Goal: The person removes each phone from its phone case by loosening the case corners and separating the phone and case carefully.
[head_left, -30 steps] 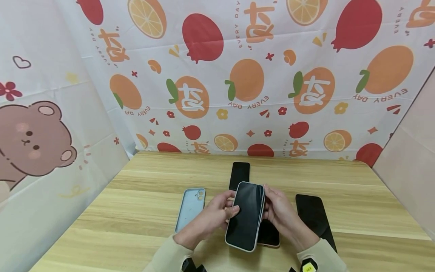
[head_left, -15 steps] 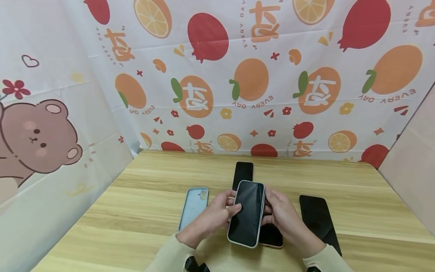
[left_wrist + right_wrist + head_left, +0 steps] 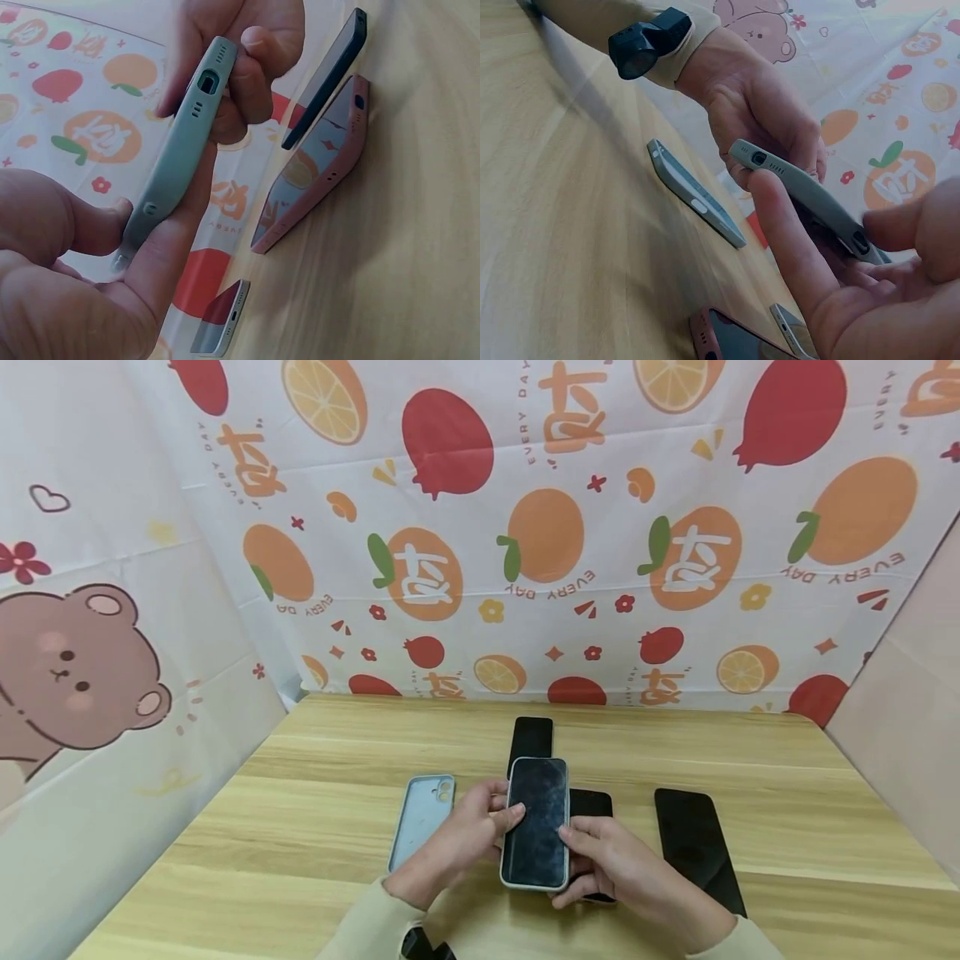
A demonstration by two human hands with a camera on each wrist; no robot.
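Far left: white sheet [image 3: 82, 668] with a printed bear. Blue case [image 3: 418, 818] lies on the wood-grain tabletop [image 3: 315, 793], inner side up, camera cut-out at the far end. No phone in it; judged not yet filled.

Left hand [image 3: 476, 822] clamped on the held phone [image 3: 536, 818], thumb over the screen's left border, fingers behind.

Held phone is raised above the tabletop between the 2 hands, screen up, pale green case [image 3: 176, 161] round it. Judged mostly or wholly cased: the rim frames the screen on all 4 sides in the head view. Whether every edge is seated, cannot tell; that check seems left.

Beyond it, 1 far phone [image 3: 531, 742], face up, near end hidden. Just right, pink-cased phone [image 3: 591, 803], partly covered.

Right hand [image 3: 607, 852] also pinching the held phone: thumb at right edge, index fingertip against the bottom end.

Far right: black phone [image 3: 693, 831], face up, apart from the others.
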